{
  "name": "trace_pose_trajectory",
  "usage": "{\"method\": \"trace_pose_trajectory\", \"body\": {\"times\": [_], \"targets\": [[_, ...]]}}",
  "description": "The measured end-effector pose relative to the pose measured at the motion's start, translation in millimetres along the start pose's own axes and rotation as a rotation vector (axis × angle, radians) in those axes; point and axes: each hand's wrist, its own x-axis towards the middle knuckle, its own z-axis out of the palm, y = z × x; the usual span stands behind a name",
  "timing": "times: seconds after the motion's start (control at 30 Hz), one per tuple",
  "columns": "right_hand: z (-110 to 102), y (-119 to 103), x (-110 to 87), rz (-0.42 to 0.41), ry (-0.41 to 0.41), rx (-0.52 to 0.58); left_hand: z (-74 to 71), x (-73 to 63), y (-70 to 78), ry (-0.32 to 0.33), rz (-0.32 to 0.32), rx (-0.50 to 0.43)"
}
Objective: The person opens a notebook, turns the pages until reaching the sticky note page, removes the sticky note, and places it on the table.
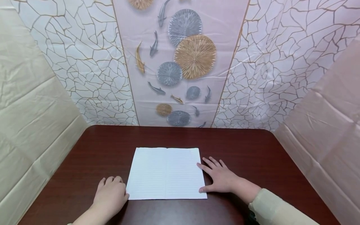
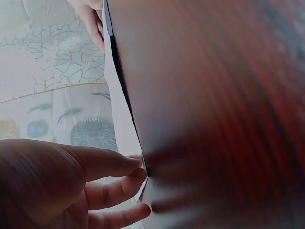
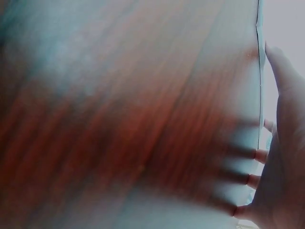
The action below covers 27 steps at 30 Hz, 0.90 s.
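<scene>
An open notebook (image 1: 149,173) with lined white pages lies flat on the dark red-brown table. At its lower left corner is my left hand (image 1: 111,193), fingers bent; in the left wrist view, thumb and forefinger (image 2: 116,191) pinch the notebook's edge (image 2: 125,121). My right hand (image 1: 222,178) is spread at the right side, its thumb and forefinger touching the right page's margin while the other fingers rest on the table. The right wrist view shows this hand (image 3: 286,157) beside the notebook's thin edge (image 3: 260,71).
The glossy wooden table (image 1: 239,143) has rounded far corners. Behind it hangs a patterned cloth (image 1: 180,93) with fish and round leaf shapes. Plain beige cloth (image 1: 33,131) hangs along the left side, and a similar cloth (image 1: 323,131) along the right.
</scene>
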Motion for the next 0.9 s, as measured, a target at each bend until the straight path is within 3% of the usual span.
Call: {"method": "trace_pose_trajectory", "body": {"times": [0.9], "targets": [[1.5, 3.8, 0.7, 0.011, -0.002, 0.052, -0.7, -1.0, 3.2, 0.025, -0.005, -0.004]]}}
